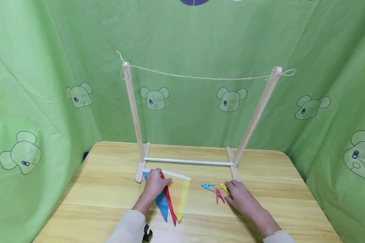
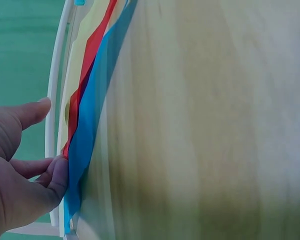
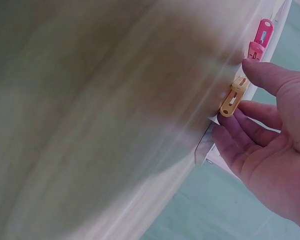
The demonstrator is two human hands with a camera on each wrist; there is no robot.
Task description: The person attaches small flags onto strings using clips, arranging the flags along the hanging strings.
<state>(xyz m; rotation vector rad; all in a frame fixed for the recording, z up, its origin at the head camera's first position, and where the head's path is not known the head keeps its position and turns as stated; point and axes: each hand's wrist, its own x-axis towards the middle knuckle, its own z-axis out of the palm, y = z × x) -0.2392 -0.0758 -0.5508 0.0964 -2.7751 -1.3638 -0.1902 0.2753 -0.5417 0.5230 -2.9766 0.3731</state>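
My left hand [image 1: 154, 184] rests on several fanned pennant flags lying on the table. Its fingertips touch the blue flag [image 1: 162, 204] and the red flag [image 1: 169, 199], while the thumb stands apart. An orange part [image 1: 174, 189] and a yellow flag [image 1: 184, 199] show to the right. In the left wrist view, the flags' blue edge [image 2: 90, 130] runs beside the fingers. My right hand [image 1: 241, 199] reaches at a yellow clothespin [image 1: 224, 188]. In the right wrist view, the yellow clothespin [image 3: 233, 97] lies between spread thumb and fingers, not visibly pinched. Nearby are a pink-red clothespin [image 1: 219, 195] and a blue clothespin [image 1: 207, 186].
Behind the hands stands a wooden frame with a left post [image 1: 134, 114], a right post [image 1: 257, 114] and a white bottom bar [image 1: 188, 161]. A slack string [image 1: 197, 77] joins the post tops. Green curtains [image 1: 182, 125] surround the wooden table [image 1: 109, 189]. A small black object [image 1: 147, 233] is by my left sleeve.
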